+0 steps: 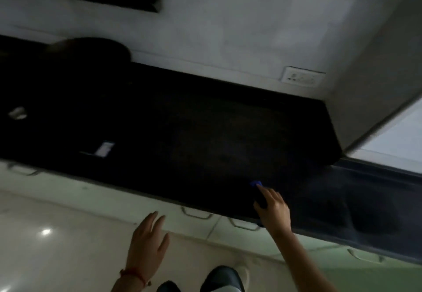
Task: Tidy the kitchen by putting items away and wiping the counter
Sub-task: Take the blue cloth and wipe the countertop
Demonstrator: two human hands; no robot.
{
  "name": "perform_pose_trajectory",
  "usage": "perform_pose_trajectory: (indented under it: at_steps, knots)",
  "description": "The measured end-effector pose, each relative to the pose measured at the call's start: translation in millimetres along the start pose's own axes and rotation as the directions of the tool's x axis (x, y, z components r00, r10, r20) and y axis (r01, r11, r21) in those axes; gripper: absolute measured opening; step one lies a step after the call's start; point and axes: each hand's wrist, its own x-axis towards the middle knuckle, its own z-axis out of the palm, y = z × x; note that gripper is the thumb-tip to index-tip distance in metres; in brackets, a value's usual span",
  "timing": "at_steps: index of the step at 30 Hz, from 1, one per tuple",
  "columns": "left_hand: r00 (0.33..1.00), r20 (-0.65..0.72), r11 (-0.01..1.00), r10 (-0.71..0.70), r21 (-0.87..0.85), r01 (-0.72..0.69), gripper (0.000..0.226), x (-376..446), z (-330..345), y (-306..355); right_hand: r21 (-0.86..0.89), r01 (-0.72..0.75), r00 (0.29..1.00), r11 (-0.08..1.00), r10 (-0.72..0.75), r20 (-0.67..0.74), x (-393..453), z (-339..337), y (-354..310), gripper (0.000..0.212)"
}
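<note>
A long black counter [194, 131] runs across the tilted, dim view. At its front edge my right hand [272, 207] presses a dark blue cloth [257, 184] onto the top; only a corner of the cloth shows past my fingers. My left hand [148, 239] hangs in front of the pale drawer fronts below the counter, fingers spread, holding nothing. A red thread is tied around that wrist.
A round dark pan [91, 49] sits at the back left against the tiled wall. A small white object [17, 112] and a pale packet [104, 148] lie on the left part. A wall socket [301, 78] is at the back right. Drawer handles [196, 212] line the cabinets.
</note>
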Motion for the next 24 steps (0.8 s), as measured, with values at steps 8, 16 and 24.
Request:
perform_pose_trajectory:
  at_steps: [8,16,24]
  knots:
    - [0.887,0.031,0.878,-0.461,-0.131,0.461,0.079,-118,-32,-183,0.151,0.334,0.927,0.93,-0.354,0.127,-10,96,-193,0.054]
    - [0.584,0.031,0.529,-0.811,-0.385,0.756,0.043,-213,-24,-249,0.328,0.273,0.663,0.904,-0.425,0.616,-25,169,-334,0.038]
    - [0.369,0.242,0.181,-0.897,-0.561,0.808,0.04,-227,-25,-319,0.352,0.123,0.479,0.928,-0.366,0.798,-28,252,-438,0.04]
